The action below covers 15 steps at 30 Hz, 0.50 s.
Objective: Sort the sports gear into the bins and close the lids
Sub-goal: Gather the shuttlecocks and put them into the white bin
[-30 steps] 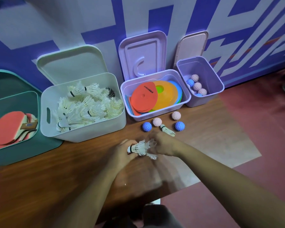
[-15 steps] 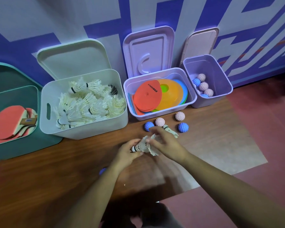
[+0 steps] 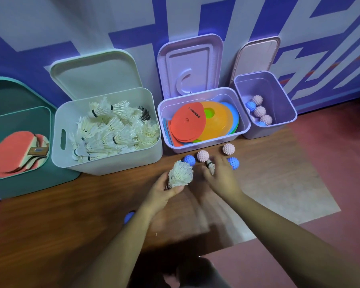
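step in hand, shuttlecock collection: left hand [image 3: 166, 191] grips a shuttlecock bunch [image 3: 180, 176], and right hand [image 3: 221, 179] pinches a loose shuttlecock [image 3: 211, 166] lying among the spiky balls [image 3: 202, 155] just before the lilac disc bin [image 3: 204, 146]. best taken near the cork end so the feathers are not crushed, lifted clear without nudging the balls, then all dropped into the open white bin [image 3: 104, 163] at left, which holds the other shuttlecocks. writing: dark printed word on the red disc [image 3: 187, 123], turned and too small to read; blue tag on a paddle handle [image 3: 37, 151], illegible.
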{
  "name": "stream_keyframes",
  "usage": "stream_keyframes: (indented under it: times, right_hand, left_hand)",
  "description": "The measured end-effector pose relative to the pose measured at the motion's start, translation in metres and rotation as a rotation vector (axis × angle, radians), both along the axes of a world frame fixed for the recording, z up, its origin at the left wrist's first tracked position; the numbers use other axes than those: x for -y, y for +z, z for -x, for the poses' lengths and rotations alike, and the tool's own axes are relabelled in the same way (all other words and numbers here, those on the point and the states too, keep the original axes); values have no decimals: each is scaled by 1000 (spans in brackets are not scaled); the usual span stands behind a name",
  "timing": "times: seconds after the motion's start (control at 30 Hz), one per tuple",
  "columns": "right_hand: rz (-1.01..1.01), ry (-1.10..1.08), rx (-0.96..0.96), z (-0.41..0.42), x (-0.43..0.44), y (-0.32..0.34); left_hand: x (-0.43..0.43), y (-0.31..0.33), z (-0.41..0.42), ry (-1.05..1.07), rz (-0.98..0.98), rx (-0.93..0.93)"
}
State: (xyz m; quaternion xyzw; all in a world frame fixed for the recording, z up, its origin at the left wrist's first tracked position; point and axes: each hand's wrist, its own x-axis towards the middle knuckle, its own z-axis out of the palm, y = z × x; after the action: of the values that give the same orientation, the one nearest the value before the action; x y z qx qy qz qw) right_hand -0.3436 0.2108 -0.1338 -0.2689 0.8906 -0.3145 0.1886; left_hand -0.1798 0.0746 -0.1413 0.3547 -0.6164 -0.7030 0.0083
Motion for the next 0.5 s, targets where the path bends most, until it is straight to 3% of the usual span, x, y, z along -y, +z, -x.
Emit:
stream_keyframes:
  times: [0.07,0.13,0.3,0.5]
  right_hand:
    - [-327,98,-159,12,-5,-17]
    - [-504,155,-211,16,-6,-29]
    - [-523,122,-275,10,3,-46]
    - [-496,252,-336,6,-2,-47]
  left_hand:
    - [4,-1,-5,29,1,1]
    - [8,-1,-10,53,5,15]
    - [9,-3,-28,100,1,51]
    - [14,-3,-46,137,18,97]
